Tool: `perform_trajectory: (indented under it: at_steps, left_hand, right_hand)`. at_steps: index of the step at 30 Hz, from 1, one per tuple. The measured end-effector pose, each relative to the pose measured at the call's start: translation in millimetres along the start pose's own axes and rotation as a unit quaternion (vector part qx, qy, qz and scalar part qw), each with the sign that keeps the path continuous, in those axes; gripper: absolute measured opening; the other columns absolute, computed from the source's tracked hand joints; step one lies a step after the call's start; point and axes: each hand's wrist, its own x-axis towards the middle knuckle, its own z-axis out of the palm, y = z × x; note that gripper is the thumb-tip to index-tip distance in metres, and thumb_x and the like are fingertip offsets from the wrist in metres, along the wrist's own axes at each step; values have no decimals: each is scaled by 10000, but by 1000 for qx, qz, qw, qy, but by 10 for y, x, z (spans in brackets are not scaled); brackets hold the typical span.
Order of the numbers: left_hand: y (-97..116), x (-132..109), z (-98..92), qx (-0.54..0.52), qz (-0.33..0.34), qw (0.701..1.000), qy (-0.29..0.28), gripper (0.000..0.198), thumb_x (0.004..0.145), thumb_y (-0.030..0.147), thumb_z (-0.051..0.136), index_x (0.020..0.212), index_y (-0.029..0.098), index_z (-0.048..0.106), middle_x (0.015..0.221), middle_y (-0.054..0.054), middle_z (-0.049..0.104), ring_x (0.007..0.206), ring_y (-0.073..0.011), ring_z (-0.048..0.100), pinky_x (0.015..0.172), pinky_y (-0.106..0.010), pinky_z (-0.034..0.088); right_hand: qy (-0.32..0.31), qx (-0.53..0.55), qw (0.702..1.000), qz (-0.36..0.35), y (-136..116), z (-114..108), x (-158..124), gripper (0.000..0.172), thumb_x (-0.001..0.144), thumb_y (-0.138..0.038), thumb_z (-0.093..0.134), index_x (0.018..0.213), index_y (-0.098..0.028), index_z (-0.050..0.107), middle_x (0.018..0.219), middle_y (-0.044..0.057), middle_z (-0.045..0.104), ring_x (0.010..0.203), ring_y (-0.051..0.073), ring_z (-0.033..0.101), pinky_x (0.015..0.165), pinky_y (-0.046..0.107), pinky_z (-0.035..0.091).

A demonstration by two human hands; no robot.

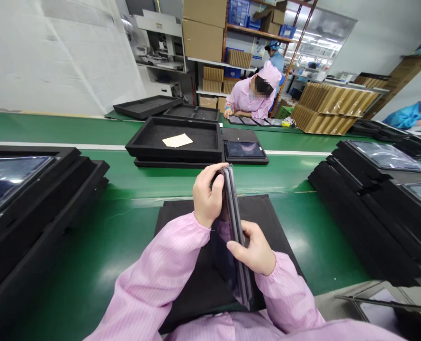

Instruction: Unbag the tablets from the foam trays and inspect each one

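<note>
Two slim grey tablets [236,208], pressed together, stand on edge above a black foam mat [272,222] in front of me. My left hand [207,196] is closed around their far end, with the thumb against the left face. Lower down on the right, my right hand [255,247] grips the same pair, its thumb over the near edge and its fingers behind. The left tablet's dark, glossy screen shows a reflection of my pink sleeve. Whether the tablets' lower edges touch the mat I cannot tell.
Black foam trays with tablets are stacked at left [85,184] and right [352,213]. Across the green table [132,227], a foam tray [174,154] holds a yellow paper [177,140], beside another tablet [245,149]. A co-worker in pink [255,92] sits opposite, near cardboard dividers [329,106].
</note>
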Motion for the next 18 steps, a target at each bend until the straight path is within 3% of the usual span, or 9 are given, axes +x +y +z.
perform_trajectory:
  at_steps: [13,16,18]
  left_hand:
    - [-72,18,25,-112,-41,993,-23,348,875,288,454,1007,202,764,1059,-56,795,1010,-233,721,907,-359,562]
    - [-121,-13,54,-133,-68,989,-17,375,887,315,437,1044,196,757,1148,-71,773,1134,-254,681,1008,-396,522]
    - [-181,-67,59,-135,-126,983,16,355,893,334,462,1083,208,734,1243,-69,731,1271,-254,596,1097,-397,451]
  right_hand:
    - [75,-48,996,-3,-167,181,-81,282,684,-294,531,571,-241,278,526,-82,281,481,79,270,457,232,228]
    - [90,-56,994,5,-194,212,-94,276,670,-286,528,572,-245,273,520,-83,287,470,79,282,453,230,230]
    - [90,-60,994,5,-192,215,-101,273,666,-279,528,572,-245,274,518,-83,293,466,79,292,453,230,236]
